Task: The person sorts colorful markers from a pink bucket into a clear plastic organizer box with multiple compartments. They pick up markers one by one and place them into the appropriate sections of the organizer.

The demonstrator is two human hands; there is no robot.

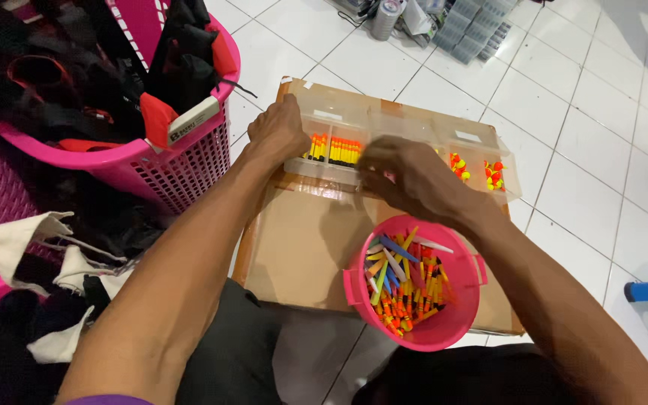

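A white tiled floor [579,187] carries everything here. At the upper left stands a large pink laundry basket [181,169] heaped with dark cloth, and more black and white fabric [54,300] lies below it. A flat sheet of brown cardboard [301,247] rests on the floor before the person, and across its far edge lies a long clear plastic compartment box [406,142]. One compartment holds a row of orange, yellow and black floats [335,150]; two at the right end hold round red and yellow floats [493,175]. A small pink bucket [459,330] sits on the near cardboard, full of mixed slim floats. The left hand [277,129] presses on the box's left end, fingers curled over its rim. The right hand [406,174] hovers over the middle compartments, fingers bunched downward; whether they pinch anything cannot be told.
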